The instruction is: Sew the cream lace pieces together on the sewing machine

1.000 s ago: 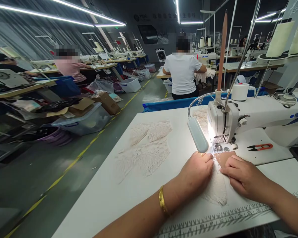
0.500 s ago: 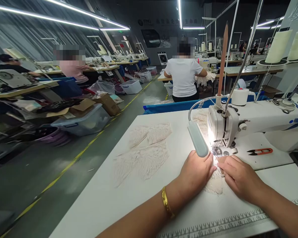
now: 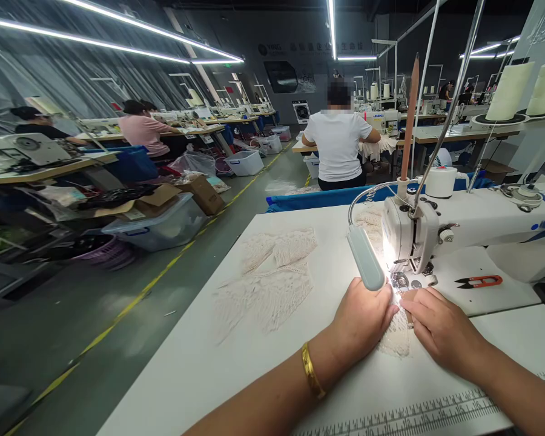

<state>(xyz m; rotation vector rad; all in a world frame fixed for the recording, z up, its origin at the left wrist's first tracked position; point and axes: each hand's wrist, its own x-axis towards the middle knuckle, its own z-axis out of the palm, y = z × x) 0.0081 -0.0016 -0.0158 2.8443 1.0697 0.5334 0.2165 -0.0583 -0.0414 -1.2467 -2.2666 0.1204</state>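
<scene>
Just in front of the needle area of a white sewing machine (image 3: 409, 224), both hands are on a narrow piece of cream lace (image 3: 396, 340). My left hand (image 3: 363, 312) pinches its left side, thumb toward the right. My right hand (image 3: 438, 324) has its fingers closed at the lace's right edge, by a small brown piece (image 3: 409, 303) whose kind I cannot make out. A grey-green lamp head (image 3: 366, 257) hangs over the left fingers and lights the spot. The lace under the presser foot is partly hidden by glare and fingers.
Cream lace pieces (image 3: 267, 278) lie flat on the white table (image 3: 186, 369) at left. Orange thread snips (image 3: 479, 281) rest on the machine bed at right. A printed ruler (image 3: 404, 418) runs along the front edge. A person in white (image 3: 338, 145) sits ahead.
The whole view has shifted slightly, with the scene moving a little right and the far background a little down. Both hands keep their hold on the lace, with hardly any motion.
</scene>
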